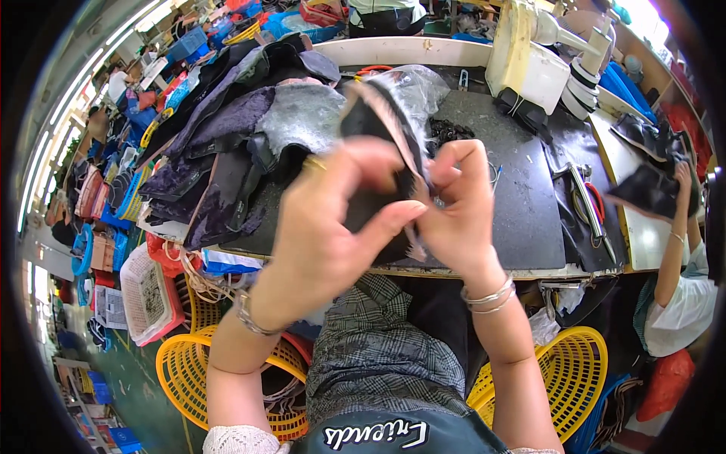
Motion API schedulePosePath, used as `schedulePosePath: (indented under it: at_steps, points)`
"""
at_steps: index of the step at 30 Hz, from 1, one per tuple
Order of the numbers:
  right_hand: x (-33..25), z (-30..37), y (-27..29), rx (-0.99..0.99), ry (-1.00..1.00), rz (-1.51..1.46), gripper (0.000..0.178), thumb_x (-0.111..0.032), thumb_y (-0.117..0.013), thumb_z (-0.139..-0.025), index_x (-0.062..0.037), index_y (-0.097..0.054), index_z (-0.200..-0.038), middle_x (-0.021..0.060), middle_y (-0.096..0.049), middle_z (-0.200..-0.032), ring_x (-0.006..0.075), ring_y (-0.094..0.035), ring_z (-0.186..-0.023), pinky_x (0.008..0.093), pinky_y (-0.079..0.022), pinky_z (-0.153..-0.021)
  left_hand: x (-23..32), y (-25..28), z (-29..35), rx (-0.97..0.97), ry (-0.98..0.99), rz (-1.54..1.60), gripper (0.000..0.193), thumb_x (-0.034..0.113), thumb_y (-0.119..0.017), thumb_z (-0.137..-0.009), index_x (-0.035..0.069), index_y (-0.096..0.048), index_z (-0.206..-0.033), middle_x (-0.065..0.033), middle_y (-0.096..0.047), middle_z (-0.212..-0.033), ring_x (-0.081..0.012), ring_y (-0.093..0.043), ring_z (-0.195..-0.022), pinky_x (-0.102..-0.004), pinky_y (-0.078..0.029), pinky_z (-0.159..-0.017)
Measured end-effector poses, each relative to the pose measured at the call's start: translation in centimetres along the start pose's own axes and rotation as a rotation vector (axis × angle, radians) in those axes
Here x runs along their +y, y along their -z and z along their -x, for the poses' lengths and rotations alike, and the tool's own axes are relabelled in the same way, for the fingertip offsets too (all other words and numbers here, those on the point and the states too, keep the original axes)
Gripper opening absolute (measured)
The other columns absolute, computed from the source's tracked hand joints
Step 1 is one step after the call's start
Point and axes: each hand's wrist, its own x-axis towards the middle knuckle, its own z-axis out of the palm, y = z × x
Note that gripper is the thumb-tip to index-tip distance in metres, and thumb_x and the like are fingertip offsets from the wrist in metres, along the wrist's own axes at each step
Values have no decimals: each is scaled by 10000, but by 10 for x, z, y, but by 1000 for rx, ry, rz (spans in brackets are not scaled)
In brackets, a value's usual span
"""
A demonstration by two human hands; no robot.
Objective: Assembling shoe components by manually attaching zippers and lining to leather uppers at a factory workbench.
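A black leather-like piece (376, 125) with a pale pink edge is held up over the dark worktable (522, 178). My left hand (329, 216), blurred by motion, has its fingers curled on the piece from the left, the thumb pointing right. Close beside it, my right hand (457, 204) pinches the same piece between thumb and forefinger. Its lower end hangs between the two hands. To the left lies a heap of black and purple-grey plush-lined pieces (234, 113). Behind the held piece is a crumpled clear plastic bag (420, 87).
A cream-coloured machine (522, 64) stands at the back right. Red-handled scissors (596, 204) and a metal-shafted tool (586, 200) lie on the right. Yellow baskets (181, 374) flank my lap. At far right, a co-worker's hand (683, 181) holds a black piece.
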Motion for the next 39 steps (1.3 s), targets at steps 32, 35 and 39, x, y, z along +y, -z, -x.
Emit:
schedulePosePath:
  at_steps: [32, 35, 39]
  points:
    - [4, 134, 41, -260, -1166, -718, 318, -15, -733, -814, -85, -495, -615, -76, -506, -711, 41, -493, -830, 215, -404, -790, 28, 6, 98, -703, 404, 165, 285, -26, -756, -753, -1, -582, -978, -110, -668, -939, -188, -667, -801, -264, -508, -704]
    - [-7, 126, 52, -303, -1048, -801, 359, 19, -753, -769, -78, -447, -607, -63, -501, -706, 98, -487, -1142, 242, -388, -936, 21, 16, 96, -751, 995, 1262, 717, 421, -796, -764, 16, -483, -1265, -192, -457, -1382, -263, -496, -1235, -396, -357, -1048]
    - [-23, 125, 54, -389, -1188, -764, 398, 70, -665, -790, -105, -370, -587, -70, -457, -644, 51, -541, -818, 222, -450, -742, 7, -16, 102, -882, 1046, 1357, 862, 638, -429, -925, 22, -212, -1489, -133, -364, -1454, -196, -326, -1359, -357, -213, -1131]
